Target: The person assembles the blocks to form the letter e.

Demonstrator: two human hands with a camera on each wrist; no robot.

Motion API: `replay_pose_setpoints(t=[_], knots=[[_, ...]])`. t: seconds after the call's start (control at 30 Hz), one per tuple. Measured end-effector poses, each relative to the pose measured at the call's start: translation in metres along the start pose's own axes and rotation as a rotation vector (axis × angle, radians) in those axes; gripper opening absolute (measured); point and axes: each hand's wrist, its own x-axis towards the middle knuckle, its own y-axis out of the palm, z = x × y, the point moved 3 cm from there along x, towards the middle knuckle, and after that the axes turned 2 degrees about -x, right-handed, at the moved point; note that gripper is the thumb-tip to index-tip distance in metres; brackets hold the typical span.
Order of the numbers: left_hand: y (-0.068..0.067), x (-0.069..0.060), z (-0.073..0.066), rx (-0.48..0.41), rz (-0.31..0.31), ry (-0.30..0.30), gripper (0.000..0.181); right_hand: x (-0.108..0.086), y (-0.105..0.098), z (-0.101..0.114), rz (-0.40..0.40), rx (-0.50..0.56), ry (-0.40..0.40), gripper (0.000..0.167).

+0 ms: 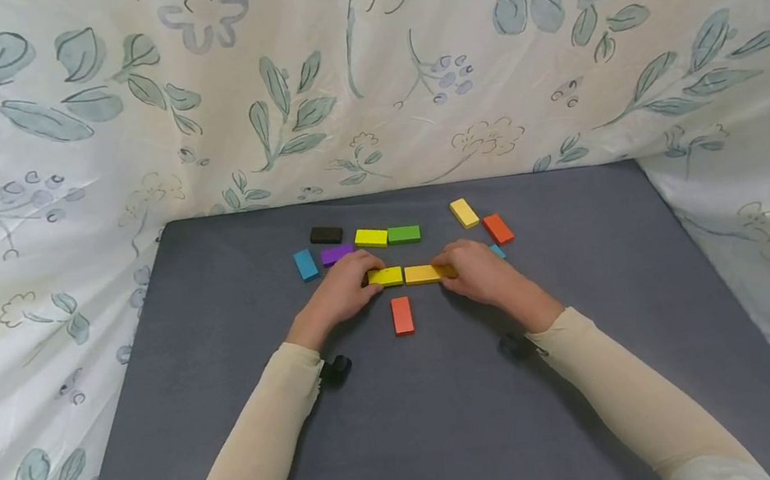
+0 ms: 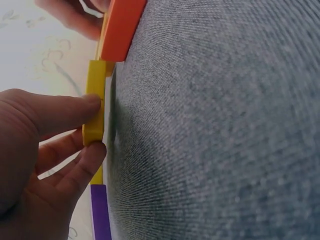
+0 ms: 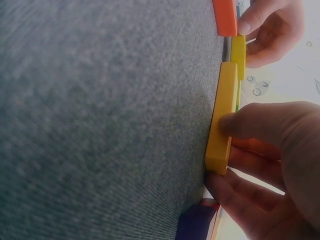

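Observation:
My left hand (image 1: 345, 283) pinches a yellow block (image 1: 386, 277) at its left end between thumb and fingers; the left wrist view shows the thumb on one face of this yellow block (image 2: 94, 112). An orange-yellow block (image 1: 422, 274) lies almost in line with it, a narrow gap apart, and my right hand (image 1: 481, 271) pinches its right end. In the right wrist view the thumb presses the side of this orange-yellow block (image 3: 223, 117). A red-orange block (image 1: 402, 316) lies lengthwise just nearer to me than the pair.
Behind my left hand lie black (image 1: 326, 235), blue (image 1: 306, 265), purple (image 1: 337, 255), bright yellow (image 1: 371, 238) and green (image 1: 403, 235) blocks. Pale yellow (image 1: 464, 213), red (image 1: 498, 229) and partly hidden blue (image 1: 498, 251) blocks lie by my right hand. Floral fabric (image 1: 366, 110) surrounds the grey table (image 1: 431, 449).

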Motion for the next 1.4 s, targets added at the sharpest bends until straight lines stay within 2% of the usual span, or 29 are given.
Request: replay_pose_setpoints(t=[0.3, 0.77, 1.4], knots=[[0.0047, 0.0004, -0.0015, 0.001, 0.013, 0.011, 0.035, -0.0008, 0.0006, 0.0000, -0.007, 0.007, -0.016, 0.037], [0.0067, -0.0040, -0.0005, 0.018, 0.000, 0.023, 0.036, 0.0031, 0.0017, 0.0052, 0.009, -0.031, -0.058, 0.035], [0.0091, -0.0076, -0.0012, 0.030, -0.013, 0.024, 0.037, 0.0005, 0.0063, 0.0064, -0.013, -0.002, -0.037, 0.034]])
